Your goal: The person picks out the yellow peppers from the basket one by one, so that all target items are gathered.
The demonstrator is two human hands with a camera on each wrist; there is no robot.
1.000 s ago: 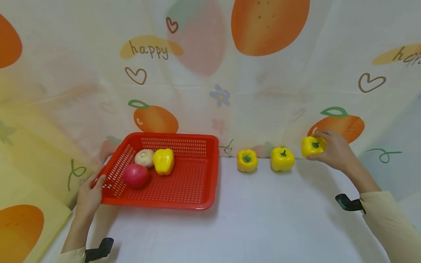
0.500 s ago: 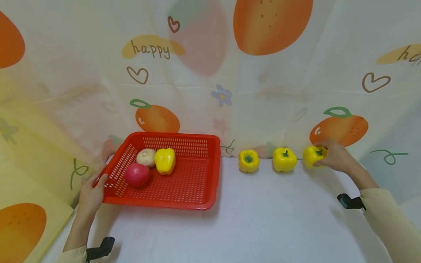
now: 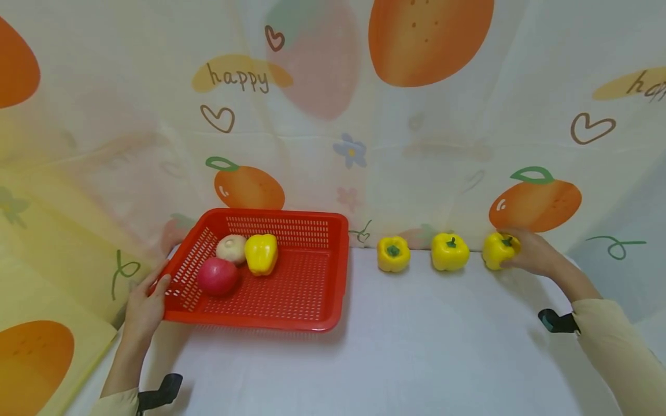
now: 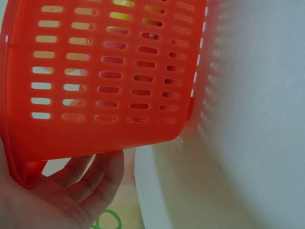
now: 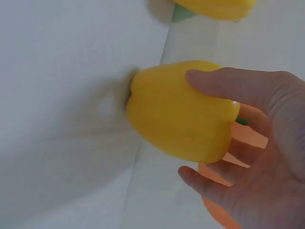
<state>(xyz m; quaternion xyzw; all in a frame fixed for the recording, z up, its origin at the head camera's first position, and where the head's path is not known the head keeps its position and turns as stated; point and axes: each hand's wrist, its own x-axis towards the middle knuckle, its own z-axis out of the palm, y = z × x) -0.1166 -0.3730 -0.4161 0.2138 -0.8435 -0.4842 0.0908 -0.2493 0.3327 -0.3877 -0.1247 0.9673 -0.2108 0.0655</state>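
My left hand [image 3: 144, 306] grips the left rim of a red plastic basket [image 3: 317, 289], its fingers curled under the edge in the left wrist view. In the basket lie a yellow bell pepper [image 3: 261, 255], a pinkish-red round item [image 3: 217, 277] and a whitish round item [image 3: 231, 249]. At the far right of the table's back edge my right hand [image 3: 538, 254] holds another yellow bell pepper [image 3: 496, 252]. That pepper stands on the table with its green stem towards the palm. The right wrist view shows the thumb [image 5: 228, 83] against its side and the fingers around the far side.
Two more yellow bell peppers, one [image 3: 393, 254] nearer the basket and one [image 3: 450, 252] in the middle, stand in line with the held one. Behind them hangs a fruit-printed cloth [image 3: 416, 173]. White cloth [image 3: 406, 346] covers the table.
My right hand has lowered its bell pepper from above the table onto the surface, at the right end of the row. The left hand and basket stay in place.
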